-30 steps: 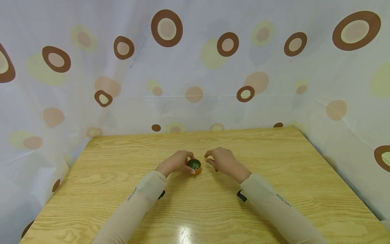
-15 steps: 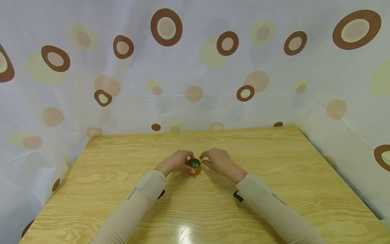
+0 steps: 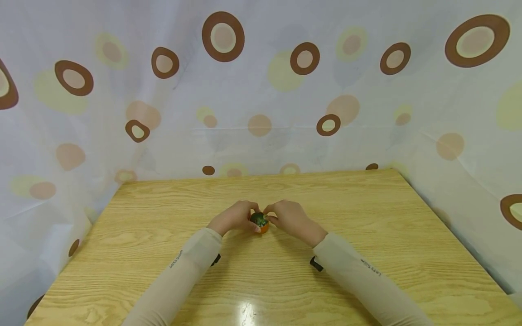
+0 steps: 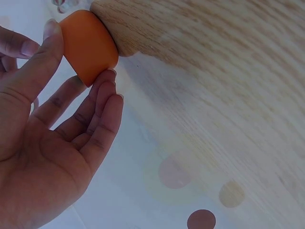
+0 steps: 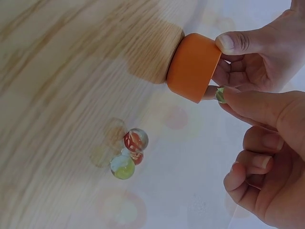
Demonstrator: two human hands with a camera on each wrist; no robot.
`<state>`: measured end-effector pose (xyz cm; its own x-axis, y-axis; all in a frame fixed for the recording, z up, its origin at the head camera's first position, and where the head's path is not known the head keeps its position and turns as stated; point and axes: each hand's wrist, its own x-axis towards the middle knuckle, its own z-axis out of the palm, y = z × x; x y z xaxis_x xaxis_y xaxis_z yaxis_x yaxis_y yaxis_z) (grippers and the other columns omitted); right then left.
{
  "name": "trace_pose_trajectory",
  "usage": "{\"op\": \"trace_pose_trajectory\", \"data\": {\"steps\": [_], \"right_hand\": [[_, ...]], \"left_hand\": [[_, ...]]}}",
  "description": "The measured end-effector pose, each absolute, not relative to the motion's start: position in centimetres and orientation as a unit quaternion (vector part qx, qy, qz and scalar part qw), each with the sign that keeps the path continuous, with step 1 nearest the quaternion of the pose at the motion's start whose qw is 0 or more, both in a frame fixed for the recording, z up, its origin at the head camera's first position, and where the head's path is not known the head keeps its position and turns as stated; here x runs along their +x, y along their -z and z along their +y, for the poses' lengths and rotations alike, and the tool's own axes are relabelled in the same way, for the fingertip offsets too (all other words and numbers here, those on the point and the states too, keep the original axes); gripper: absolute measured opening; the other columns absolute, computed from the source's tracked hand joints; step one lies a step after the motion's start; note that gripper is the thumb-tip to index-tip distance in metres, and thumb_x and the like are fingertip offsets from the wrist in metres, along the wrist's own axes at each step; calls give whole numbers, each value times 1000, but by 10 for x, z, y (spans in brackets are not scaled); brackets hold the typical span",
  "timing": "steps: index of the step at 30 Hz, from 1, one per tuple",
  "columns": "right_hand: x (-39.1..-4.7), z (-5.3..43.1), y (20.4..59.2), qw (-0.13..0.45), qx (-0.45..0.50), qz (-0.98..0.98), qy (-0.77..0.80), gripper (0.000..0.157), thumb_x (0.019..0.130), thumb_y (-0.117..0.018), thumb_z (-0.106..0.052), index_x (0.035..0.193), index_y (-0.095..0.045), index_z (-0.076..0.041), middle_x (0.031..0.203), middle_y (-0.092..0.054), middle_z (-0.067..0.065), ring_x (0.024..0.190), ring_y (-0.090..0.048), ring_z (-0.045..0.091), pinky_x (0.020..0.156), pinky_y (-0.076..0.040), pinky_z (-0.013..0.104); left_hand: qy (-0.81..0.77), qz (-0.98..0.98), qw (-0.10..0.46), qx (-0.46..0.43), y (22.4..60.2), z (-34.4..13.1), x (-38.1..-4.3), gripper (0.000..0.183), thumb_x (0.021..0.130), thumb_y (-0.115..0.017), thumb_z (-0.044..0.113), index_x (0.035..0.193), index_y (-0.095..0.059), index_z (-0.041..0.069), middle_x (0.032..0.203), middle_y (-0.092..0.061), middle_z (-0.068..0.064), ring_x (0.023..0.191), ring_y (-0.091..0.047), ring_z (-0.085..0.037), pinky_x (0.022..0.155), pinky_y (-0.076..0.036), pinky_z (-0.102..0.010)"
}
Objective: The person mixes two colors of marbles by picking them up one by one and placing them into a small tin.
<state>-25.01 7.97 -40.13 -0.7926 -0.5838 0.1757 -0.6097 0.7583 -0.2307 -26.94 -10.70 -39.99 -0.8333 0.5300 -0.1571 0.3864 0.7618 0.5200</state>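
A small orange cup (image 3: 264, 228) with a dark green inside stands on the wooden table, its orange wall (image 5: 193, 67) plain in the right wrist view. My left hand (image 3: 236, 218) grips it from the left, thumb on the near side and fingers round the far side. Between thumb and forefinger my right hand (image 3: 290, 217) pinches a green glass marble (image 5: 219, 95), held right at the cup's rim. Several loose marbles, among them a red and white one (image 5: 136, 140) and a yellow-green one (image 5: 122, 166), lie close together on the table; in the head view the right hand hides them.
The wooden table (image 3: 261, 280) reaches back to a white sheet (image 3: 261, 81) printed with brown and yellow rings, which also hangs at both sides. The loose marbles show partly at the top edge of the left wrist view.
My right hand has moved left to the cup's rim with the pinched marble. The left hand and the cup have stayed in place.
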Motion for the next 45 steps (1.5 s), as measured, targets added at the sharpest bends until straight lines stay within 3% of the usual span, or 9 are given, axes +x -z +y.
{"op": "trace_pose_trajectory", "data": {"steps": [11, 19, 26, 31, 38, 45], "right_hand": [[-249, 82, 401, 48, 308, -939, -144, 19, 90, -69, -18, 107, -73, -11, 99, -72, 8, 77, -67, 21, 61, -53, 34], [-249, 91, 399, 51, 298, -943, -138, 19, 91, -68, -19, 107, -73, -10, 99, -72, 9, 69, -65, 18, 52, -48, 28], [-252, 100, 399, 13, 274, -950, -148, 22, 93, -65, -18, 112, -70, -8, 55, -61, -3, 43, -52, 5, 47, -44, 25], [-255, 106, 399, 15, 267, -953, -139, 21, 93, -66, -18, 111, -71, -8, 67, -67, -1, 48, -56, 5, 49, -47, 28], [-257, 113, 400, 30, 263, -956, -124, 19, 91, -68, -18, 108, -73, -9, 102, -71, 9, 69, -64, 16, 50, -45, 26], [-255, 121, 400, 31, 259, -958, -118, 19, 90, -68, -17, 106, -73, -9, 103, -71, 10, 83, -67, 24, 58, -51, 32]], "left_hand": [[-247, 924, 157, 246, 402, -108, -269, 38, 79, -81, 20, 110, -63, 5, 82, -58, -4, 69, -52, -16, 64, -44, -27], [-236, 929, 150, 243, 401, -107, -268, 41, 80, -80, 20, 113, -62, 3, 82, -58, -4, 70, -53, -17, 66, -45, -28], [-241, 926, 149, 248, 401, -107, -268, 41, 79, -81, 20, 111, -63, 3, 80, -58, -5, 70, -52, -16, 66, -45, -28], [-236, 928, 144, 249, 402, -107, -270, 41, 79, -81, 20, 112, -63, 4, 81, -58, -5, 71, -52, -16, 68, -45, -28], [-243, 928, 150, 240, 402, -106, -271, 42, 79, -81, 19, 114, -63, 4, 81, -59, -5, 70, -53, -17, 67, -46, -29], [-243, 928, 150, 241, 402, -107, -270, 41, 79, -81, 19, 113, -63, 4, 81, -59, -5, 70, -52, -16, 67, -45, -28]]}}
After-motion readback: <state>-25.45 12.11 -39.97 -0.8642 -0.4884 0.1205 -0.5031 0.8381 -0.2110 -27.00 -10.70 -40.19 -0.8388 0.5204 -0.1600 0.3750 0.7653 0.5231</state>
